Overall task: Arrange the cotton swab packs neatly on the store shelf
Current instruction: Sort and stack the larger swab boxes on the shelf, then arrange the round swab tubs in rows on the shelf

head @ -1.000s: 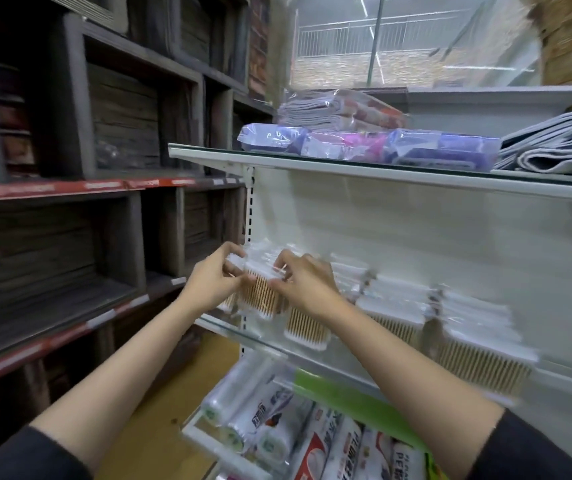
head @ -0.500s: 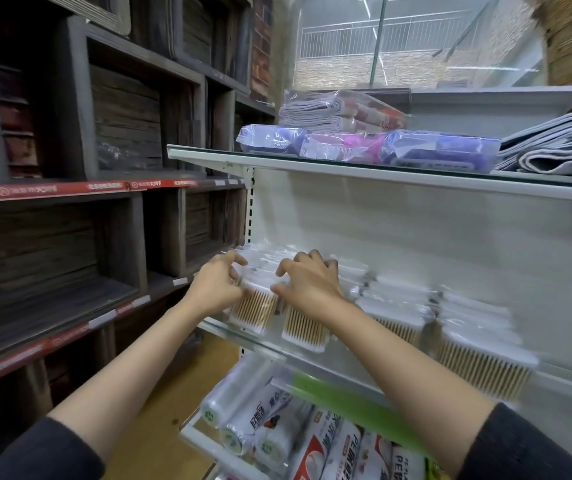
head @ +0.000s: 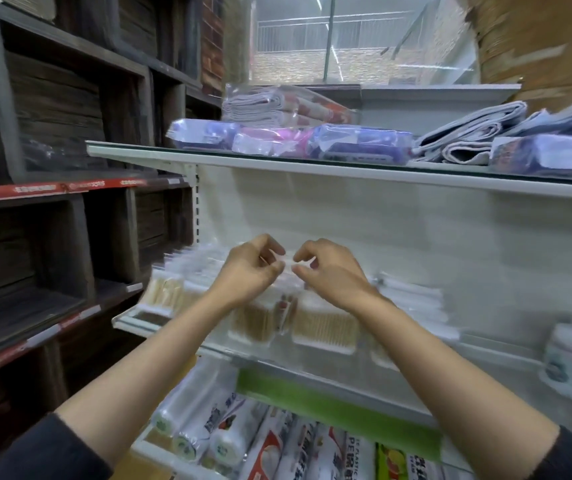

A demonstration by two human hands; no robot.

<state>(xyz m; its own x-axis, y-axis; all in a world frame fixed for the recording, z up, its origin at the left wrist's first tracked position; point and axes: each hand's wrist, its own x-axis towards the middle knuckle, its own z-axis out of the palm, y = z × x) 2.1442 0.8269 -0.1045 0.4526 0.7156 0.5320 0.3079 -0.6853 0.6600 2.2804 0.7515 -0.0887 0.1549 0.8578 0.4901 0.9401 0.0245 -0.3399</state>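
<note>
1. Head view, the change: half a second ago both my hands were pressed down on the front cotton swab packs at the left end of the shelf. Now my left hand (head: 248,271) and right hand (head: 329,275) are lifted above the row and have shifted right, facing each other in front of the white back panel.

2. Head view, the grip: on both hands the fingers are curled inward, fingertips nearly meeting. Something clear and blurred sits between them, perhaps the top flap of a pack, with a thin tan sliver at my left fingertips. I cannot tell whether either grip actually pinches it or holds nothing.

3. Head view, what this means: I judge the left-end packs are settled and I am moving along the row to the next ones, so the tidying is partway through.

4. Head view, where the packs lie: the cotton swab packs (head: 326,329) stand in a row on the middle shelf (head: 132,320), just below and behind my wrists. One pack (head: 253,322) sits under my left hand, another under my right, with a narrow gap between them. More white packs (head: 412,303) stretch to the right, beyond my grip.
</note>
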